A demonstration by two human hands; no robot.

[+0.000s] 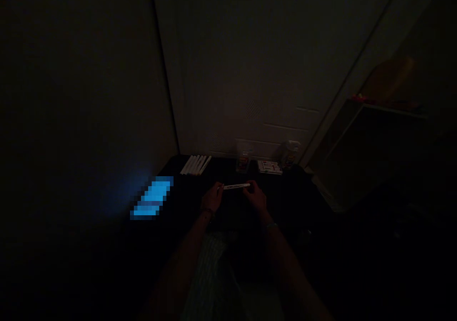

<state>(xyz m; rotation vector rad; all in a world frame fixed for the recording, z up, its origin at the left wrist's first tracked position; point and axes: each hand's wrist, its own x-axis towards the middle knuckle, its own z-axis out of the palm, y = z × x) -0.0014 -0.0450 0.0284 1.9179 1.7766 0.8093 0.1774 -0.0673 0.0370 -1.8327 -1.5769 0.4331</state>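
Both my hands hold a slim white marker (234,186) level above the dark table, with dark print along its barrel. My left hand (213,196) has its fingers closed on the left end. On the right end, the fingers of my right hand (256,195) are pinched. Dim light hides the exact finger positions. Several similar white markers (195,165) lie side by side at the table's back left.
By the back wall stand a clear container with a red label (243,161), a flat printed box (270,166) and another clear container (291,154). A glowing, pixelated screen (153,198) is on the left. To the right is a shelf-like unit (392,111).
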